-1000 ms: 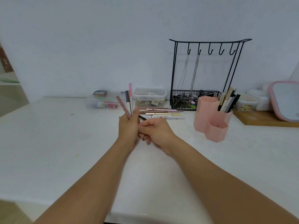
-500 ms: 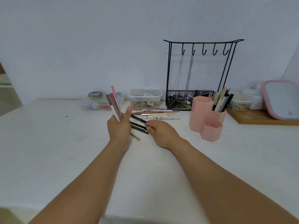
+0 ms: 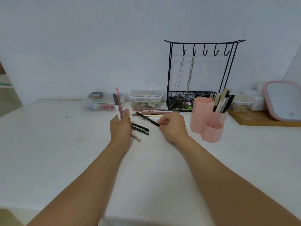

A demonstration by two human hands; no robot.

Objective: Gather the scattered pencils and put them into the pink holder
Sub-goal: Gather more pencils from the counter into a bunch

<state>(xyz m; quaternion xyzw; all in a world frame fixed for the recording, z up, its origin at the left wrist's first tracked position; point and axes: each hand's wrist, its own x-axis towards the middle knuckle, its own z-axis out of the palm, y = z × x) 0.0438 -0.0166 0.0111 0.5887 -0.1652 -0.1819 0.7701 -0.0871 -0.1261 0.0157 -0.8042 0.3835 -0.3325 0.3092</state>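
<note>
The left hand is closed around a bunch of upright pencils. The right hand pinches a black pencil at its near end. More loose pencils lie on the tabletop left of the pink holder.

Plain pale blue-grey wall behind, unmarked, evenly lit with soft shadows. White surface runs to the wall, faintly scuffed and stained. Far left: a wooden edge and a pale shelf beyond the wall's corner. Lower left corner: strip of tan floor, blurred.
</note>
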